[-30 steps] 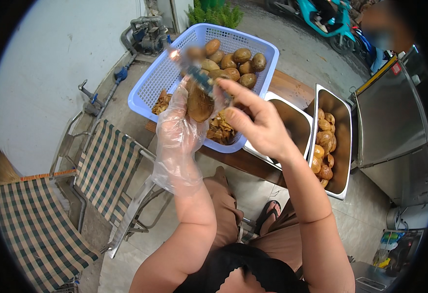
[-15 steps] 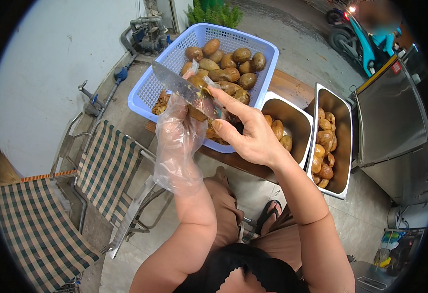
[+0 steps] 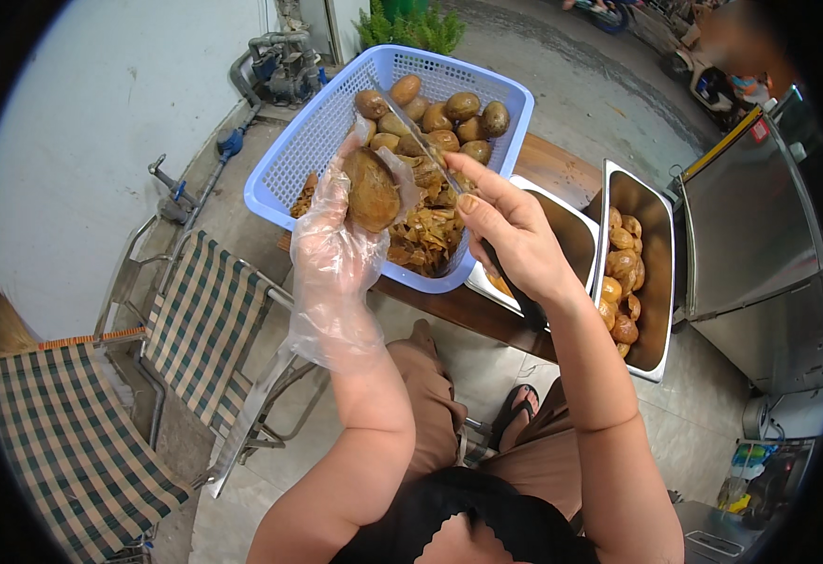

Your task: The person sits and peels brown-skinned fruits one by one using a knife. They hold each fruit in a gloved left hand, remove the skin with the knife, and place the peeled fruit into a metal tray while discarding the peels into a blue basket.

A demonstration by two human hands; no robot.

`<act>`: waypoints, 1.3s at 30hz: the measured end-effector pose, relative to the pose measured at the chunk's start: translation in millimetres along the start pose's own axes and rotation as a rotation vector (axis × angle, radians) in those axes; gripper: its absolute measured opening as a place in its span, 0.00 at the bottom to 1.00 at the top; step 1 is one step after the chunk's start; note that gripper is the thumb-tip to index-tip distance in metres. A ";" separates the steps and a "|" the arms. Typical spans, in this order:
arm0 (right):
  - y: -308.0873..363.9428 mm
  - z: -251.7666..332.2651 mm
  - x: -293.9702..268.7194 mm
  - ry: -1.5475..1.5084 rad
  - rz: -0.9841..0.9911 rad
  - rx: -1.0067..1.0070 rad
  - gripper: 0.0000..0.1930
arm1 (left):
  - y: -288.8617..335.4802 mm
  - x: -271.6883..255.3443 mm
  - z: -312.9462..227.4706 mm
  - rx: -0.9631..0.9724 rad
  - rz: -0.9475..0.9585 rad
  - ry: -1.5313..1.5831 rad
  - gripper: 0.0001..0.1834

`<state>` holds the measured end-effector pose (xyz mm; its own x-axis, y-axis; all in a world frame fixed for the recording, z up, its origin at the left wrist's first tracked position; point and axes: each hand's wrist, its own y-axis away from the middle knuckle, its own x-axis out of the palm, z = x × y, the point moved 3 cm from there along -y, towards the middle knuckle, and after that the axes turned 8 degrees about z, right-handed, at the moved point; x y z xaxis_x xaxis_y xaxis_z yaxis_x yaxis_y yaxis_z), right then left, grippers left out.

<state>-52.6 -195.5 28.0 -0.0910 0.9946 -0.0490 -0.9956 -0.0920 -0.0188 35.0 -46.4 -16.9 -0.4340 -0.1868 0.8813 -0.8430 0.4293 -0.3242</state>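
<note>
My left hand [image 3: 329,235], in a clear plastic glove, is closed around a large brown oval fruit [image 3: 372,193] above the near left part of the blue basket [image 3: 275,209]. My bare right hand [image 3: 517,242] grips a knife [image 3: 441,169] with a black handle. Its blade points away and to the left, seen nearly edge-on, just right of the fruit and apart from it. Whole brown fruits [image 3: 435,117] fill the basket's far part. Brown peelings [image 3: 427,235] are heaped in its near part.
Right of the basket stand two metal pans: a nearer one [image 3: 576,221] partly behind my right hand, and another [image 3: 658,282] holding several peeled fruits. A wooden bench [image 3: 562,169] carries the basket. Checked folding chairs [image 3: 200,324] stand at left, a steel cabinet [image 3: 750,235] at right.
The knife has come off the fruit and swung right, its blade turning from broadside to edge-on. The fruit now shows whole in my left hand, and the peelings are uncovered. Motorbikes in the street have shifted.
</note>
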 end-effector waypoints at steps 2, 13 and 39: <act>4.3 -1.6 1.4 -0.028 0.004 0.062 0.27 | -0.8 -2.1 -0.1 -0.019 -0.020 0.016 0.22; 10.7 0.0 12.6 0.026 0.131 -0.023 0.27 | 1.0 -3.7 -0.9 0.004 -0.048 -0.147 0.21; -3.1 -5.0 29.7 0.290 0.031 -0.247 0.26 | 6.7 6.1 2.1 -0.037 -0.033 -0.103 0.26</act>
<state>-52.1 -166.0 21.6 -0.0753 0.9398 -0.3333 -0.9536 -0.1655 -0.2513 26.0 -46.5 -14.4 -0.4381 -0.2906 0.8506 -0.8458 0.4537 -0.2806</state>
